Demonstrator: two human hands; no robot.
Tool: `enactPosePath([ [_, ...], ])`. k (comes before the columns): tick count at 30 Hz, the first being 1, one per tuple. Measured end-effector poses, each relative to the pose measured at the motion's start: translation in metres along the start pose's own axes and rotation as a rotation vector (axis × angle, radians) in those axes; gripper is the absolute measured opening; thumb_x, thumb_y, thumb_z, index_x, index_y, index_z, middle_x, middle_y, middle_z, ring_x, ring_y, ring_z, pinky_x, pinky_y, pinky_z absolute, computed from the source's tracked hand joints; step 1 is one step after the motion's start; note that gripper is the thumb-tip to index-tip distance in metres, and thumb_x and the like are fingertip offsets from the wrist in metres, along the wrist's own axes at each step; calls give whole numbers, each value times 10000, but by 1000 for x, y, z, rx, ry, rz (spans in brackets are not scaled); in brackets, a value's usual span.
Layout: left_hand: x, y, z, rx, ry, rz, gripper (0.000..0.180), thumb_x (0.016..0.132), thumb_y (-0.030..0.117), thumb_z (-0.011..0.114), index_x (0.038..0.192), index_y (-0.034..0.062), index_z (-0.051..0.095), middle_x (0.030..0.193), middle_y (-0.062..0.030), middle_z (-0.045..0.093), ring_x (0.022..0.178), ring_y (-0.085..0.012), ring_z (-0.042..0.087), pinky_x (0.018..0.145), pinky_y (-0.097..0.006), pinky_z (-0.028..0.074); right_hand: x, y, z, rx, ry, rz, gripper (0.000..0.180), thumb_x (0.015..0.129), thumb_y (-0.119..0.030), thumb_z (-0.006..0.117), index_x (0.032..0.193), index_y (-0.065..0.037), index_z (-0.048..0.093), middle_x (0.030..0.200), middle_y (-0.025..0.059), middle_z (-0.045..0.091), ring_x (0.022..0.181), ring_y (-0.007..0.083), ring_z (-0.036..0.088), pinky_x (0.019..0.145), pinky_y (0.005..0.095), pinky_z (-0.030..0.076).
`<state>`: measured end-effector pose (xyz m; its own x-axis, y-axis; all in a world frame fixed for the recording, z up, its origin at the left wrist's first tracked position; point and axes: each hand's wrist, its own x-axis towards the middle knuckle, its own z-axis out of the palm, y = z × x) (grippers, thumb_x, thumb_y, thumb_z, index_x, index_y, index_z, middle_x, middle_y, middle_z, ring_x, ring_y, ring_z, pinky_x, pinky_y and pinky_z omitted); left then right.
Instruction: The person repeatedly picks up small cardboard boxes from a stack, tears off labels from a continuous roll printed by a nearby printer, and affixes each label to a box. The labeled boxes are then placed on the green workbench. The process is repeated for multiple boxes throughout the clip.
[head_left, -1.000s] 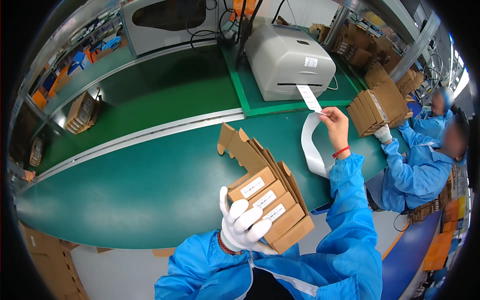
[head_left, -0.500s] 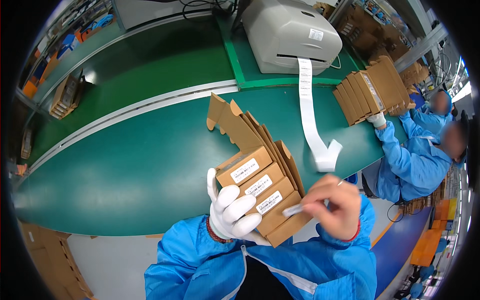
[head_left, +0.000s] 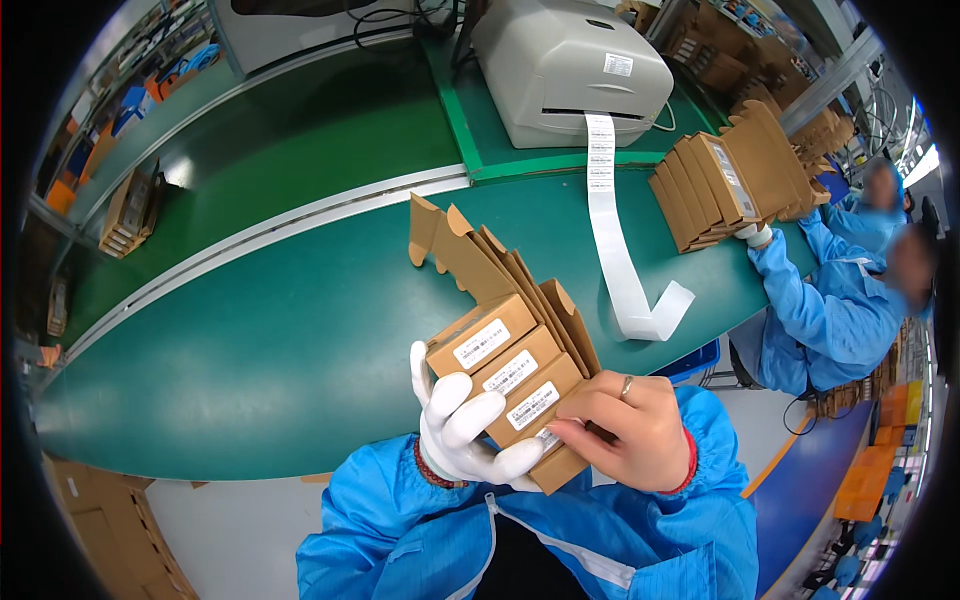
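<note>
My left hand (head_left: 465, 425), in a white glove, is wrapped round the lower left side of a stack of brown cardboard boxes (head_left: 505, 330) with lids standing up behind them. White printed labels (head_left: 532, 406) show on the fronts of three boxes. My right hand (head_left: 630, 425) is bare, with a ring on one finger. Its thumb and fingertips press together at the front of a lower box, on a small white label (head_left: 548, 438) that they partly cover. Whether that label is fully stuck down cannot be seen.
A grey label printer (head_left: 575, 75) stands at the back, a long label strip (head_left: 615, 240) trailing from it onto the green table (head_left: 250, 370). At the right, a co-worker in blue (head_left: 835, 310) has a gloved hand at another box stack (head_left: 705, 190). More boxes (head_left: 130, 210) lie far left.
My right hand has moved left and down, bringing the small label from the air against the front of a lower box. My left hand keeps its hold on the stack.
</note>
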<state>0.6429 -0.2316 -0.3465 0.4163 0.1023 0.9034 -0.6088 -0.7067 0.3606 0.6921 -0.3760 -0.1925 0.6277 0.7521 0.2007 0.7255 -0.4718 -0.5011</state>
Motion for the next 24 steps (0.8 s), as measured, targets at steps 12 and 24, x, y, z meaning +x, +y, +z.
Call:
enactPosePath([
  [12, 4, 1, 4, -59, 0, -22, 548, 727, 706, 496, 1172, 386, 478, 1198, -116, 379, 1251, -331, 293, 1002, -711, 139, 85, 238, -47, 39, 16, 507, 372, 789, -113, 687, 1105, -78, 495, 1057, 151, 557, 938, 201, 562, 760, 297, 478],
  [24, 0, -4, 1, -76, -15, 3, 548, 757, 737, 445, 1144, 352, 497, 1212, -115, 380, 1251, -341, 299, 1010, -709, 118, 84, 264, -16, 415, 588, 283, 95, 775, 32, 648, 858, 0, 613, 787, 31, 639, 752, 84, 604, 685, 214, 471],
])
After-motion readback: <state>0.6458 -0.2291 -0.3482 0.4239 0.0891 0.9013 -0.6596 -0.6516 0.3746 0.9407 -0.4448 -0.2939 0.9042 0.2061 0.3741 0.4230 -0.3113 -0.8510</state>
